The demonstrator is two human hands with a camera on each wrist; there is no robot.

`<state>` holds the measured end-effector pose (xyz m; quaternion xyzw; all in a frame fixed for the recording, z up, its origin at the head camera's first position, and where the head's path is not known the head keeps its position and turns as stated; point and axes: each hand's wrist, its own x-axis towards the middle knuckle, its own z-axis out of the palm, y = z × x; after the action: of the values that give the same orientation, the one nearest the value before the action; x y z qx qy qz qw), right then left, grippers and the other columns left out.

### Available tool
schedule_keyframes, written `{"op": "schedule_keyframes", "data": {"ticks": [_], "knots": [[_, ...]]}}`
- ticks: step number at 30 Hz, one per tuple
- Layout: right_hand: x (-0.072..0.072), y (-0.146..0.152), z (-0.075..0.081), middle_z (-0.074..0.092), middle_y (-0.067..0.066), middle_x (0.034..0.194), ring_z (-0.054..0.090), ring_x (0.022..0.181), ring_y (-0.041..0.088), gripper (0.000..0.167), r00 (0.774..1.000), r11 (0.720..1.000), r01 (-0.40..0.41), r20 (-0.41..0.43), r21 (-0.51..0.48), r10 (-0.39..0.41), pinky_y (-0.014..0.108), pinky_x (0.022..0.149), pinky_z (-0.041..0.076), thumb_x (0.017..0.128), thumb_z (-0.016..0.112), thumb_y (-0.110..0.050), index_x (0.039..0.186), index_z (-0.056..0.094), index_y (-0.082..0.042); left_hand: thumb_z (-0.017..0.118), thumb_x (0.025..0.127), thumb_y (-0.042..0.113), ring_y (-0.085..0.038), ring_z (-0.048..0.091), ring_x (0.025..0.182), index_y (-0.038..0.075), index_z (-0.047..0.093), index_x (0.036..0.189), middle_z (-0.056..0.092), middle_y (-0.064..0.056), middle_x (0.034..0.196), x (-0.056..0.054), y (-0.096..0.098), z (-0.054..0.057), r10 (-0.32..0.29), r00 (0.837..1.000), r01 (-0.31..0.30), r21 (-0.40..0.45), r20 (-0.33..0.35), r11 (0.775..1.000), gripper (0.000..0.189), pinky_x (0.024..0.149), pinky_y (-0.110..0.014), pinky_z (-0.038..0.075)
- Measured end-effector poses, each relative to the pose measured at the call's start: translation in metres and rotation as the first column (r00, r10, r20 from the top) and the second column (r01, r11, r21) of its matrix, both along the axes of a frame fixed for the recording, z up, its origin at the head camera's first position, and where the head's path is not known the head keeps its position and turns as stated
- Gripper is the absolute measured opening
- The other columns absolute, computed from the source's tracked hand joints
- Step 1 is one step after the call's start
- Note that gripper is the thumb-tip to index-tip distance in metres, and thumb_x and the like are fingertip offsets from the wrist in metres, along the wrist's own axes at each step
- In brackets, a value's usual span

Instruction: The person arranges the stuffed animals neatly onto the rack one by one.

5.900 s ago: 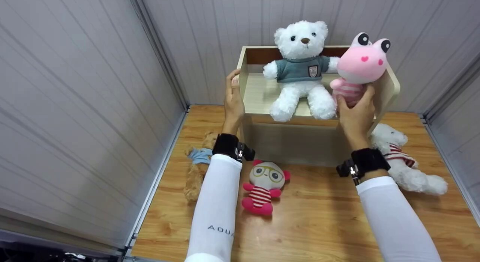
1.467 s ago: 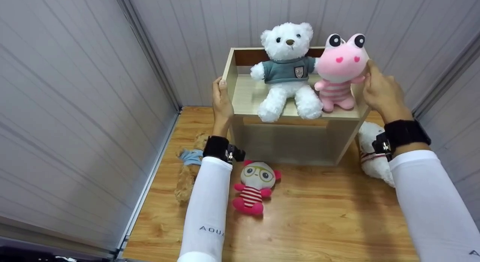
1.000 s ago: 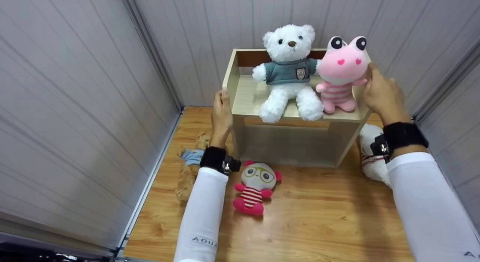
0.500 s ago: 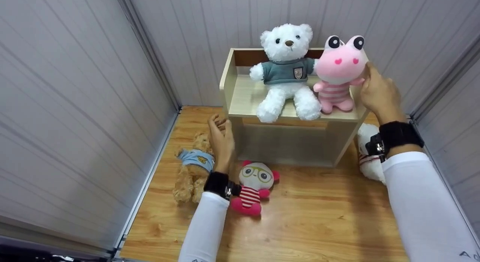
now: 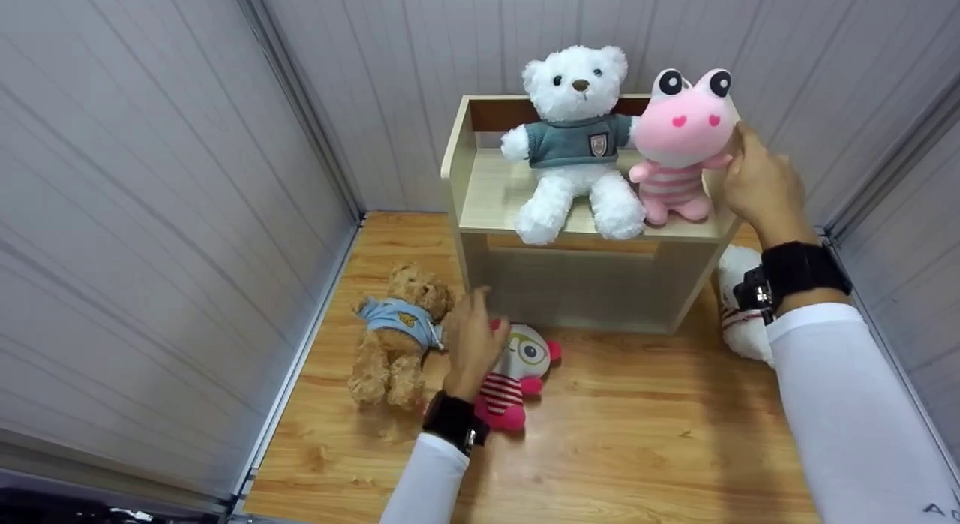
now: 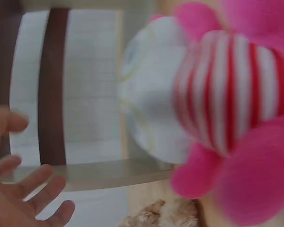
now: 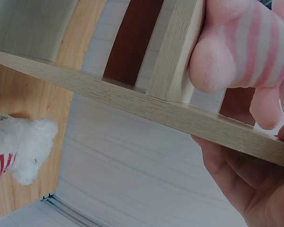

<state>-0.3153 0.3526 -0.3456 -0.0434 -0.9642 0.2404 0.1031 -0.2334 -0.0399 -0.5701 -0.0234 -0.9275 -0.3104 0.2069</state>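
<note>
Head view: the left hand's [image 5: 475, 340] fingers are apart, close to the pink doll [image 5: 504, 393] — it lies on the floor [image 5: 622, 426]. The right hand [image 5: 766, 185] grips the shelf's [image 5: 495, 197] side — near the pink frog [image 5: 682, 134].

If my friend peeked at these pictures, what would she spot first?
Probably the big white teddy in its teal sweater, sitting on the shelf, with the pink frog toy and its bulging eyes right beside it. Next, maybe the bright pink doll with red-and-white stripes, lying on the floor in front of the shelf, partly hidden by the person's left hand.
</note>
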Motion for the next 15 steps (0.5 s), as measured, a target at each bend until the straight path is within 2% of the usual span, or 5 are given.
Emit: {"op": "schedule_keyframes", "data": {"ticks": [2,4,7,11,15], "knots": [[0.0,0.001,0.0,0.051,0.048,0.144,0.058,0.108,0.06,0.065,1.0,1.0,0.0,0.011,-0.001,0.0,0.072,0.092,0.046,0.113,0.019,-0.031,0.176,0.013,-0.015,0.08,0.093,0.03,-0.043,0.061,0.132,0.011,0.056,0.151,0.063,-0.023,0.145,0.005,0.006,-0.008,-0.053,0.996,0.061,-0.125,0.065,0.99,0.065,0.112,-0.064,0.046],[0.0,0.001,0.0,0.05,0.047,0.144,0.058,0.107,0.06,0.064,1.0,1.0,0.001,0.022,-0.002,-0.001,0.071,0.092,0.047,0.114,0.02,-0.032,0.176,0.011,-0.016,0.083,0.091,0.039,-0.046,0.054,0.141,0.014,0.053,0.155,0.056,-0.025,0.152,0.01,0.011,-0.017,-0.095,0.985,0.122,-0.199,0.142,0.972,0.075,0.118,-0.068,0.039],[0.0,0.001,0.0,0.051,0.047,0.144,0.058,0.104,0.058,0.064,0.999,1.0,0.001,0.034,-0.006,-0.001,0.07,0.091,0.047,0.115,0.021,-0.032,0.176,0.01,-0.016,0.087,0.088,0.046,-0.051,0.045,0.15,0.016,0.051,0.16,0.044,-0.031,0.163,0.016,0.017,-0.033,-0.138,0.966,0.188,-0.224,0.22,0.956,0.085,0.121,-0.072,0.035],[-0.001,0.001,0.001,0.051,0.046,0.146,0.058,0.104,0.057,0.064,0.999,1.0,-0.006,0.033,-0.012,0.006,0.07,0.092,0.048,0.115,0.021,-0.031,0.176,0.009,-0.015,0.091,0.086,0.041,-0.057,0.04,0.152,0.019,0.05,0.162,0.035,-0.034,0.169,0.02,0.022,-0.064,-0.155,0.961,0.2,-0.19,0.227,0.961,0.089,0.116,-0.073,0.041],[0.0,0.001,0.002,0.05,0.046,0.147,0.058,0.107,0.059,0.064,0.999,1.0,-0.011,0.031,-0.018,0.012,0.071,0.094,0.048,0.115,0.021,-0.03,0.176,0.009,-0.015,0.09,0.084,0.038,-0.053,0.036,0.156,0.027,0.043,0.167,0.032,-0.029,0.172,0.021,0.023,-0.095,-0.092,0.97,0.137,-0.192,0.227,0.972,0.096,0.113,-0.07,0.044]]}}
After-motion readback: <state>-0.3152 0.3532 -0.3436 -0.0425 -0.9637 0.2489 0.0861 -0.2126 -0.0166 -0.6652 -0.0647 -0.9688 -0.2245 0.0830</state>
